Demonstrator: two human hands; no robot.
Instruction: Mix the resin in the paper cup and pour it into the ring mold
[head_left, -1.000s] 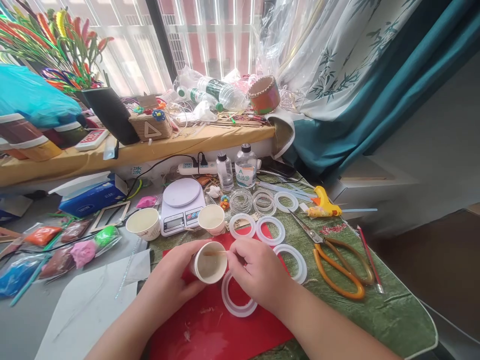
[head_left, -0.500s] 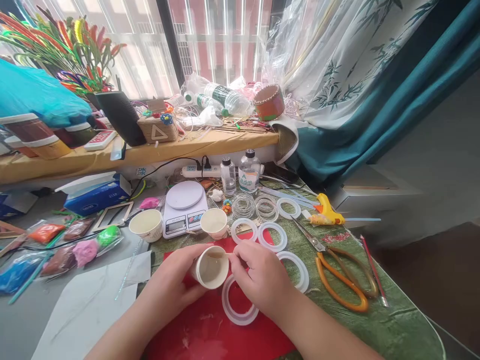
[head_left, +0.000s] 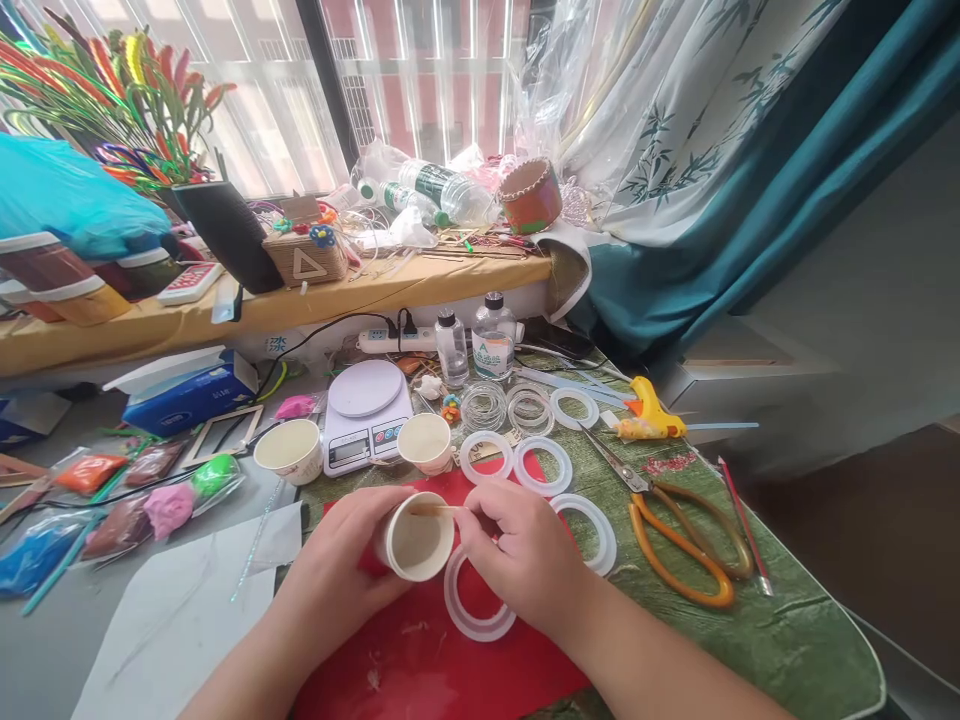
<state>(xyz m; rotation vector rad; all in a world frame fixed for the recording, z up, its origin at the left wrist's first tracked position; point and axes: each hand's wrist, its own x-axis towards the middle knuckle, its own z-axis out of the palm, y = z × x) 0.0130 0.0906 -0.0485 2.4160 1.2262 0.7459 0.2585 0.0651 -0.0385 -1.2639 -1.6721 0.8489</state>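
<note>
My left hand (head_left: pixel 360 560) is wrapped round a white paper cup (head_left: pixel 421 560), tilted so that its mouth faces me. Between the thumb and fingers of my right hand (head_left: pixel 517 550) is a thin wooden stick (head_left: pixel 435 510), its far end inside the cup. Whatever lies at the cup's bottom is hard to make out. Below the hands is a red sheet (head_left: pixel 420 660), and on it, beside my right hand, lies a translucent white ring mould (head_left: pixel 480 635). More such rings, like this ring mould (head_left: pixel 544 467), lie just beyond.
A white kitchen scale (head_left: pixel 367 415) stands behind, with paper cups (head_left: pixel 289 450) (head_left: pixel 425 443) at its sides. Two clear bottles (head_left: pixel 493 340) (head_left: pixel 451 350) are at the back. Orange-handled scissors (head_left: pixel 679 540), a yellow glue gun (head_left: pixel 651 412) and a red pencil (head_left: pixel 745 525) lie right. Bagged clay (head_left: pixel 171 508) lies left.
The view has shifted slightly. Both hands keep their hold on the cup and the stick, and the stick lies a little differently across the cup's mouth.
</note>
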